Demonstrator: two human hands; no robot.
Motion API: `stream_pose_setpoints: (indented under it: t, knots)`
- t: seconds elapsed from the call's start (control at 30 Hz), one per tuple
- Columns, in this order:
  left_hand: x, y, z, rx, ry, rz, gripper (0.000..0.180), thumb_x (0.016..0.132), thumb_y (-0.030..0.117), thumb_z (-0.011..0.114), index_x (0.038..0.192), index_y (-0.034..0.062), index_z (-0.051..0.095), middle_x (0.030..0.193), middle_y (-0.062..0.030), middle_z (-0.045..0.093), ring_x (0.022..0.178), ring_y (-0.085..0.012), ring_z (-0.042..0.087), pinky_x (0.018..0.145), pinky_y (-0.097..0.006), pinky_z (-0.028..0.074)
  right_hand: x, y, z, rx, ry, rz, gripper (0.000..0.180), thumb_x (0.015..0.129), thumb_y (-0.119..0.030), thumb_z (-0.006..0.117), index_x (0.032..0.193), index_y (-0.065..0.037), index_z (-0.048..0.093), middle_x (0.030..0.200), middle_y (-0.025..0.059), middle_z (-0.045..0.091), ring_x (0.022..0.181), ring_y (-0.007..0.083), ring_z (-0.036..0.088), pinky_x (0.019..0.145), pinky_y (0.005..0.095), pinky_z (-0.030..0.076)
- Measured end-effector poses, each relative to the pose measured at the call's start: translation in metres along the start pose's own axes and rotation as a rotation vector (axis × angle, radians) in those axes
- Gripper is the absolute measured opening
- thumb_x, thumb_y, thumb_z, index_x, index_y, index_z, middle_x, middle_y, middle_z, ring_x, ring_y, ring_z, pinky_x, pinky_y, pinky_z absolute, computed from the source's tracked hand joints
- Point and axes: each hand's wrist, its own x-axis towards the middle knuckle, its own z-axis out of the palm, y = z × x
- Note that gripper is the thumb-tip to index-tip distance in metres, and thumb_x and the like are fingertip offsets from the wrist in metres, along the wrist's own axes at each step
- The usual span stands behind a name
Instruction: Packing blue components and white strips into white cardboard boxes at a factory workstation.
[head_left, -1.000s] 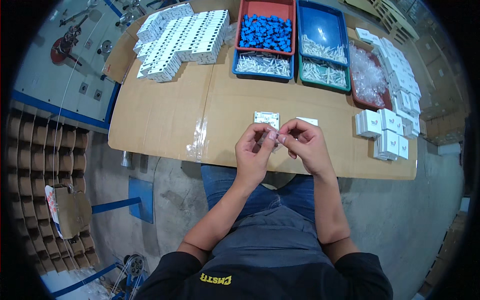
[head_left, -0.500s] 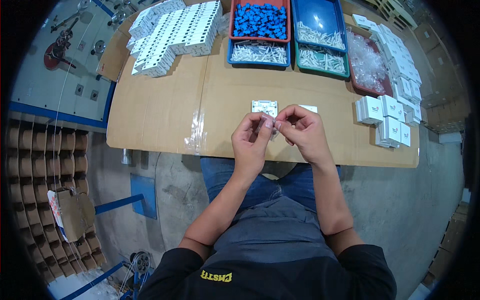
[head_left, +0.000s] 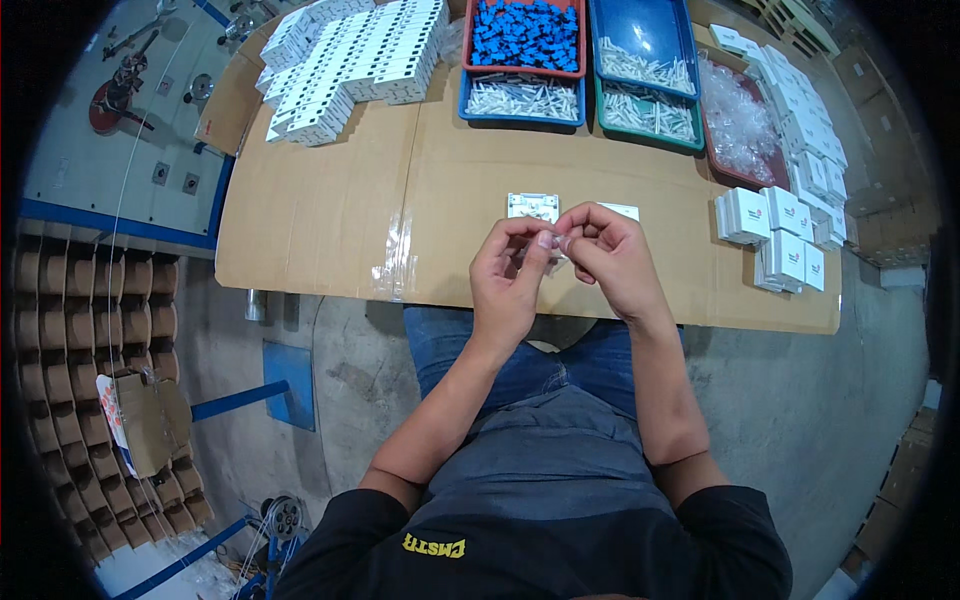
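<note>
Near the table's front edge, my left hand (head_left: 510, 278) and my right hand (head_left: 615, 262) meet, thumbs and fingers pinched together. Between the fingertips is a small clear plastic bag (head_left: 556, 243); its contents are too small to make out. My left hand has one side of it and my right hand grips the other. Just beyond the hands lies a white square electrical fitting (head_left: 533, 206), its inner side facing up. Next to it, partly covered by my right hand, is a flat white piece (head_left: 625, 211).
Stacked white fittings (head_left: 350, 70) fill the back left of the cardboard-covered table (head_left: 310, 220). Trays at the back hold blue parts (head_left: 525, 38), white plugs (head_left: 525, 98) and clear bags (head_left: 740, 120). White square units (head_left: 770, 225) are piled at the right.
Both hands stay pinched together at nearly the same spot. The clear bag is more bunched up between the fingers. The whole view has shifted slightly.
</note>
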Motion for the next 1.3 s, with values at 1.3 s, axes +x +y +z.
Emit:
stream_pose_setpoints:
  t: [1.3]
  knots:
    - [0.078, -0.098, -0.075, 1.069, -0.35, 0.284, 0.02, 0.086, 0.008, 0.075, 0.105, 0.0042, 0.073, 0.095, -0.0133, 0.07, 0.086, -0.0298, 0.064, 0.08, -0.04, 0.053, 0.075, 0.125, -0.048, -0.911, 0.176, -0.35, 0.013, 0.092, -0.015, 0.069, 0.104, -0.011, 0.071, 0.094, 0.0094, 0.07, 0.082, 0.0289, 0.069, 0.071, 0.0397, 0.054]
